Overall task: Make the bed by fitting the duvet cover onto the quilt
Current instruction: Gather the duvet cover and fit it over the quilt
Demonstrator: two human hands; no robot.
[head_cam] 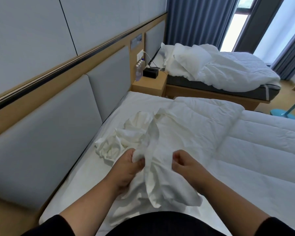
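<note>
A crumpled white duvet cover [138,133] lies bunched near the head of the bed [85,169], trailing down toward me. My left hand [128,169] grips a gathered fold of it. My right hand [184,163] pinches the same cloth a little to the right, fingers curled into the fabric. The white stitched quilt [245,142] lies spread over the right part of the bed, with its near end folded back [203,113] beside the cover.
A grey padded headboard [49,133] runs along the left. Beyond the bed stands a wooden nightstand [150,84] with water bottles and a black tissue box. A second bed [220,74] with rumpled white bedding lies further back. A teal stand base [279,113] sits on the floor between the beds.
</note>
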